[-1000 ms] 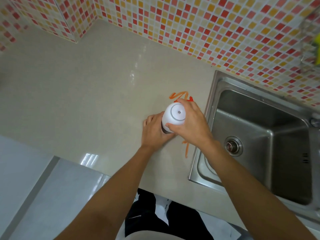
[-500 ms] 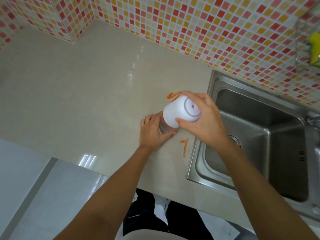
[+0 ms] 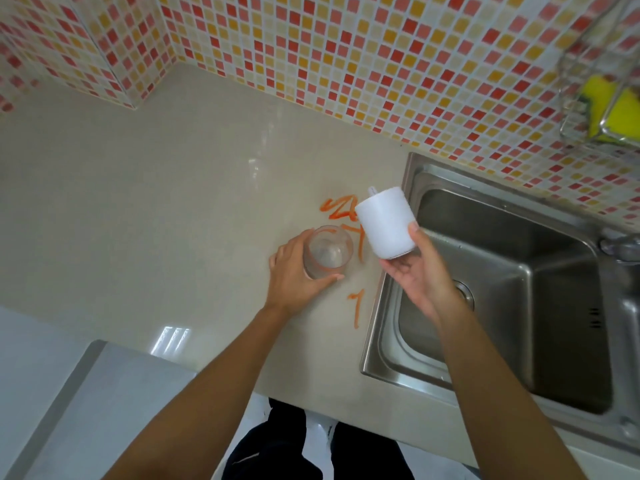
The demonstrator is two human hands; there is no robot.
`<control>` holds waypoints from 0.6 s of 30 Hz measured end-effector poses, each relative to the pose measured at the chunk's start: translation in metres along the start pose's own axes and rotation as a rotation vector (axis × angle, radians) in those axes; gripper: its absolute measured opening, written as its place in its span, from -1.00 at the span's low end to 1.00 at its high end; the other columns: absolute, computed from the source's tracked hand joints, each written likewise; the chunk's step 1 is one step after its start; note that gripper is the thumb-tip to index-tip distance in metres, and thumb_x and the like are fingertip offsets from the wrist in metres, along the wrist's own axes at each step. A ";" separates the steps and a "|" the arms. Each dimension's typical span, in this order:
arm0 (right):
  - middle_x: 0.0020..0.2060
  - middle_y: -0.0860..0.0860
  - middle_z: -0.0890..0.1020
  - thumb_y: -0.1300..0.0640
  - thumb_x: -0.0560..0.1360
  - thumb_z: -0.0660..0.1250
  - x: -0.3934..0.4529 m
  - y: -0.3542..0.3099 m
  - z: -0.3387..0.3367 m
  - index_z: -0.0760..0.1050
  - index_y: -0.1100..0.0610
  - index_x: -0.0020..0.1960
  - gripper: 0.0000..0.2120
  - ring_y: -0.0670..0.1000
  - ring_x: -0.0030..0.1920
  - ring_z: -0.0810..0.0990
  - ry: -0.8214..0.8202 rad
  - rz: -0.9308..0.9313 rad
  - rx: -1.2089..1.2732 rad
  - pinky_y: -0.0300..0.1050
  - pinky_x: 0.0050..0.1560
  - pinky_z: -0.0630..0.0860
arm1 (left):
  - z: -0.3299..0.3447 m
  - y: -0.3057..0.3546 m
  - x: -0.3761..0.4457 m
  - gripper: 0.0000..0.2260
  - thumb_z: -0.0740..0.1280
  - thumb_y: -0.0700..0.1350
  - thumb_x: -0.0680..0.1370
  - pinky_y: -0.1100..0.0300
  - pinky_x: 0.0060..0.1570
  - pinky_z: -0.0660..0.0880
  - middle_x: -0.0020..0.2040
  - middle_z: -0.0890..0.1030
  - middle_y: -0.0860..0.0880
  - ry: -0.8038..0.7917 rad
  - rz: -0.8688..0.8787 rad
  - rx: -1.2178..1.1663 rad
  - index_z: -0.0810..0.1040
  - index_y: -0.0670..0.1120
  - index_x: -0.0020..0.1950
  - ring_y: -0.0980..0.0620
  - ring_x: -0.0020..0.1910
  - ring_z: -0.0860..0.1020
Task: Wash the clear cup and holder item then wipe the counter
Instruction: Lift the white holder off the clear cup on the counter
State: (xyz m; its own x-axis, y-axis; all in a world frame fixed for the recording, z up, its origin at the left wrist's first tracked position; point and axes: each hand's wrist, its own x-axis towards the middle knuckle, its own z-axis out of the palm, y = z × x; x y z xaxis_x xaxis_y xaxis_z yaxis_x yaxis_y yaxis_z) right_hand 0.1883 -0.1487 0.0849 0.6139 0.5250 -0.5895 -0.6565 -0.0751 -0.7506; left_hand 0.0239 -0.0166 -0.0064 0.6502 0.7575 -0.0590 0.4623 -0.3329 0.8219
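Observation:
The clear cup stands upright on the beige counter, and my left hand wraps around its left side. My right hand holds the white holder tilted in the air, just right of the cup and over the counter's edge by the sink. The holder is fully off the cup. Orange streaks mark the counter behind the cup, between cup and holder, and one more orange streak lies in front.
The steel sink's drain shows behind my right wrist. A faucet sits at the sink's right. A wire rack with a yellow sponge hangs on the mosaic tile wall at the upper right. The counter's front edge runs below my arms.
My right hand has lifted the white holder off the clear cup and carried it right, toward the sink. My left hand has stayed on the cup, which is now uncovered.

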 end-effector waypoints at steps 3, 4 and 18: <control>0.22 0.22 0.58 0.14 0.45 0.39 0.019 0.000 -0.004 0.35 0.23 0.37 -0.47 0.17 0.21 0.59 -0.062 0.017 0.120 0.09 0.21 0.54 | 0.003 0.004 0.000 -0.28 0.54 0.20 0.27 0.00 0.30 0.38 0.28 0.45 0.13 0.022 -0.003 -0.083 0.36 0.11 0.35 0.08 0.26 0.41; 0.23 0.22 0.57 0.20 0.45 0.39 0.026 -0.002 -0.003 0.32 0.24 0.40 -0.45 0.17 0.23 0.58 -0.084 0.000 0.124 0.11 0.23 0.52 | 0.003 0.004 0.000 -0.29 0.55 0.19 0.27 -0.02 0.26 0.43 0.27 0.46 0.14 0.027 -0.007 -0.105 0.36 0.12 0.34 0.09 0.25 0.43; 0.28 -0.02 0.47 0.01 0.22 0.64 0.151 -0.030 0.028 0.23 0.02 0.38 -0.13 -0.01 0.23 0.47 0.287 -0.496 -0.776 -0.05 0.25 0.46 | -0.009 0.029 0.026 -0.37 0.62 0.00 0.26 0.49 0.08 0.37 0.13 0.48 0.32 0.068 0.047 -0.190 0.38 0.18 0.23 0.37 0.14 0.46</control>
State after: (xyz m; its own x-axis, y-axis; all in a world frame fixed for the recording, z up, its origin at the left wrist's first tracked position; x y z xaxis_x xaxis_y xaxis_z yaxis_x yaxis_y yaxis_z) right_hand 0.2887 -0.0437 0.0263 0.8950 0.4281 -0.1256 0.1155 -0.4943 -0.8616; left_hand 0.0489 -0.0011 0.0205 0.6232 0.7819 0.0151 0.3065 -0.2619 0.9152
